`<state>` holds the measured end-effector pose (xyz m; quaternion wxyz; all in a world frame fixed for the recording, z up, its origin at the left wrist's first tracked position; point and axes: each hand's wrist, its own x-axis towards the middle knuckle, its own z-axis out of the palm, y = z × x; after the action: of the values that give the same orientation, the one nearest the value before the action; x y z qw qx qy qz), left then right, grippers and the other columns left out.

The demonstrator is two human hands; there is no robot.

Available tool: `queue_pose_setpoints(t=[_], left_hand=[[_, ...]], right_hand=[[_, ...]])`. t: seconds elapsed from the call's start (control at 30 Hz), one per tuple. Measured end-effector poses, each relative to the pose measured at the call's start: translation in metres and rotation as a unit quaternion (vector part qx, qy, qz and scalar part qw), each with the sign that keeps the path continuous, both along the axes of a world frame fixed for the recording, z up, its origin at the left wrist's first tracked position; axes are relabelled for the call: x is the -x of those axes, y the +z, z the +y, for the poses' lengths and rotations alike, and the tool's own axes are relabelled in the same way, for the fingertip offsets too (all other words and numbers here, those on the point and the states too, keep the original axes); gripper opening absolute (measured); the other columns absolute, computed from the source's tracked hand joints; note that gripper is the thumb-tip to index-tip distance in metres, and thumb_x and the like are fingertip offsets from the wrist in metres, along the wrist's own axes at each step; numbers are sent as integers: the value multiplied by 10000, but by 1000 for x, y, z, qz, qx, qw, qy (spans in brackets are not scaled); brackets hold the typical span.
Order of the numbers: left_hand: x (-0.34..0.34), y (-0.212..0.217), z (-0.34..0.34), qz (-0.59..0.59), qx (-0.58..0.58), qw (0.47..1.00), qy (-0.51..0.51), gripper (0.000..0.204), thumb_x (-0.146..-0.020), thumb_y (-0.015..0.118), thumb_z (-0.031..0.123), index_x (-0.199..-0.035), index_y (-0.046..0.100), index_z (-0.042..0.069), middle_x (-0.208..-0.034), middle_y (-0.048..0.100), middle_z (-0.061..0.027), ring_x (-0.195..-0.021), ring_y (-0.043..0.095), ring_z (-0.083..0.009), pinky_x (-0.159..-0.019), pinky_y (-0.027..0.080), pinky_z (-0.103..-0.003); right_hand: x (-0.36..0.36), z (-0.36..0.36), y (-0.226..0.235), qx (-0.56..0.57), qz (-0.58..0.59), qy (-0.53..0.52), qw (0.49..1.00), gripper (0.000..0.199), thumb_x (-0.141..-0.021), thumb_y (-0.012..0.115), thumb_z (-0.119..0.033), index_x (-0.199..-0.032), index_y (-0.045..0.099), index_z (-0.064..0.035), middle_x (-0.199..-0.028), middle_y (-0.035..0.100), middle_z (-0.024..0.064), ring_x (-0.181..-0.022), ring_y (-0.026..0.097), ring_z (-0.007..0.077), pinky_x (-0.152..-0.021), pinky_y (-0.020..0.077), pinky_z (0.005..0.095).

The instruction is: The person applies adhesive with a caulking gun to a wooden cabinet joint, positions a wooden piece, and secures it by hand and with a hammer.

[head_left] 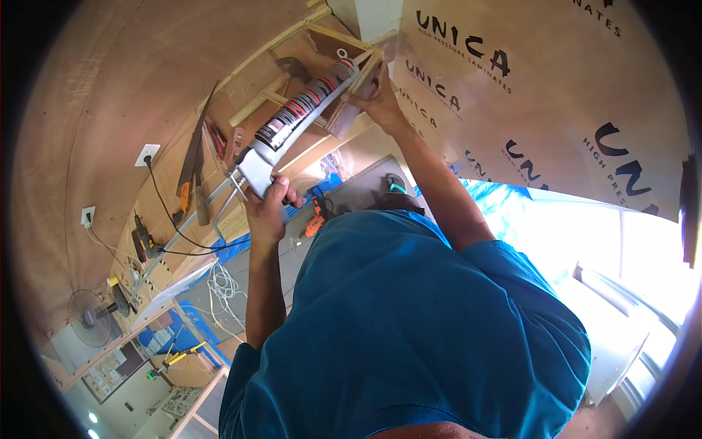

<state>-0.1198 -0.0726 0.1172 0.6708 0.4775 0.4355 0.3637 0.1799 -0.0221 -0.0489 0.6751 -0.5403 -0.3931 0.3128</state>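
My left hand point(267, 208) is clenched tight around the grey handle of a caulking gun point(296, 121). The gun has a long tube with red and black marks, and it points up and away from me, toward a wooden frame point(322, 44). The tip of the tube sits right by the top corner of that frame.

My right hand point(376, 99) is up near the tip of the gun. It presses on the edge of the wooden frame, just beside a big brown sheet point(541, 95) with dark print on it. I cannot tell if those fingers are gripping the wood or just pushing flat on it.

A hammer point(274, 88) lies inside the frame. A saw point(191, 157) rests nearby, well left of my left hand.
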Motion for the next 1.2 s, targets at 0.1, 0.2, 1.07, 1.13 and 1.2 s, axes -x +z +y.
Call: queue_pose_setpoints(t=[0.1, 0.2, 1.07, 1.13, 1.2], left_hand=[[2, -5, 5, -17, 23, 999, 21, 149, -941, 624, 101, -994, 519, 9, -696, 548, -101, -584, 550, -215, -575, 510, -396], [1, -7, 6, -42, 43, 998, 24, 144, -947, 622, 99, -996, 522, 8, -692, 552, -98, -586, 555, -213, -575, 506, -390], [15, 10, 9, 105, -93, 988, -58, 199, -912, 628, 109, -1019, 488, 16, -675, 554, -83, -600, 573, -193, -584, 503, -360], [26, 13, 5, 116, -91, 988, -51, 204, -908, 629, 105, -1029, 492, 14, -676, 557, -85, -598, 574, -194, -590, 508, -358], [39, 13, 4, 118, -88, 988, -45, 229, -895, 642, 105, -1049, 504, 8, -680, 568, -94, -593, 581, -201, -599, 523, -362]], right_hand=[[1, -2, 5, -24, -2, 19, 1000, 1124, -764, 866, -57, -1578, 91, -64, -1438, 446, 158, -1281, 506, 258, -946, 552, 359], [3, -4, 6, -20, 10, 21, 1000, 1118, -771, 867, -83, -1577, 92, -67, -1429, 459, 164, -1279, 508, 251, -957, 544, 367], [7, -3, -8, -44, 65, 29, 997, 1034, -814, 810, 5, -1551, 84, -13, -1354, 530, 157, -1255, 546, 233, -984, 526, 342], [5, -4, -12, -22, 56, 32, 998, 1020, -825, 798, 6, -1554, 84, -8, -1348, 533, 156, -1221, 570, 227, -940, 543, 337], [8, -6, -10, 7, 48, 40, 998, 1010, -835, 788, 6, -1556, 82, -4, -1347, 532, 156, -1198, 585, 223, -910, 553, 334]])
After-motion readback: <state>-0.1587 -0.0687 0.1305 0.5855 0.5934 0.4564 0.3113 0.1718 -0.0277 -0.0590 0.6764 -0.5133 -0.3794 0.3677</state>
